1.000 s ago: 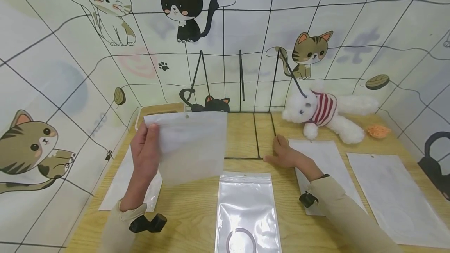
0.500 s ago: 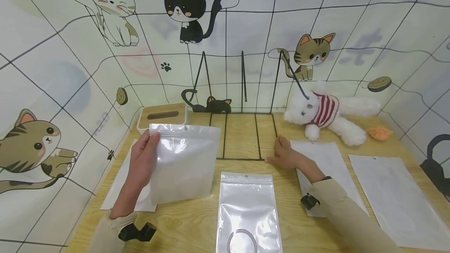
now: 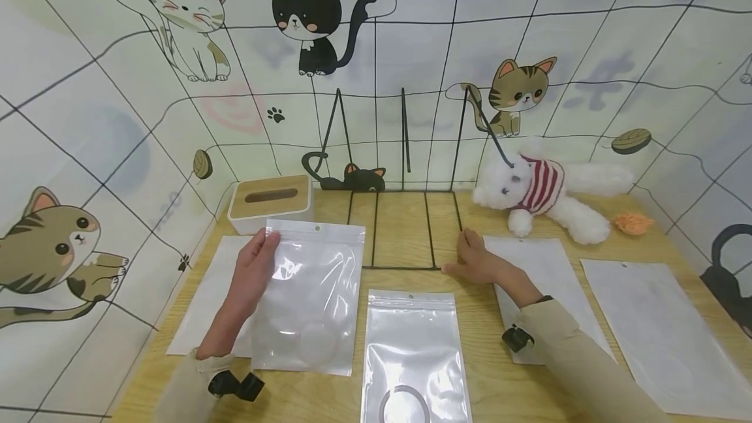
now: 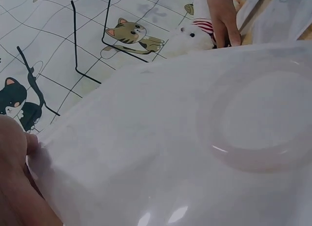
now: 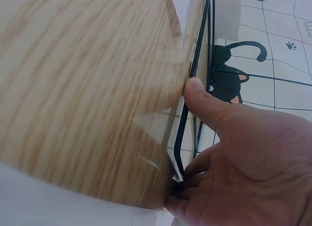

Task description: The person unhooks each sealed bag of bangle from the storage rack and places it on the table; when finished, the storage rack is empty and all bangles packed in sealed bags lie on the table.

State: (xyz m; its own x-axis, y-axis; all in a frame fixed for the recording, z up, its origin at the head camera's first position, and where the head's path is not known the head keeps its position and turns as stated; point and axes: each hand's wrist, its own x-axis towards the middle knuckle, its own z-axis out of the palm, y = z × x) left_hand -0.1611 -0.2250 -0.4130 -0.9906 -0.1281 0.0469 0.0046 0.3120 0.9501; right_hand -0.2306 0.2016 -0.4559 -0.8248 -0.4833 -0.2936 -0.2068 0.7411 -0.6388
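My left hand (image 3: 249,279) pinches the top left corner of a clear-and-white zip bag (image 3: 311,305), thumb in front. The bag hangs tilted low over the table, its hang hole at the top. A pale pinkish ring (image 4: 258,160) shows through it in the left wrist view. With my right hand (image 3: 483,262) I grip the near right corner of a black wire display rack (image 3: 405,269). In the right wrist view the thumb (image 5: 207,101) lies on the front bar, the other fingers around the corner. Several upright prongs (image 3: 404,129) rise at the rack's back.
Another zip bag (image 3: 411,338) with a ring lies at front centre. More white bags lie at left (image 3: 205,305) and right (image 3: 664,331). A wood-topped tissue box (image 3: 270,201), a white plush toy (image 3: 543,191) and an orange item (image 3: 633,223) stand towards the back, before the cat-print wall.
My left hand has lowered the zip bag from in front of the tissue box towards the table, uncovering the box and the rack's left part. The right hand has stayed on the rack.
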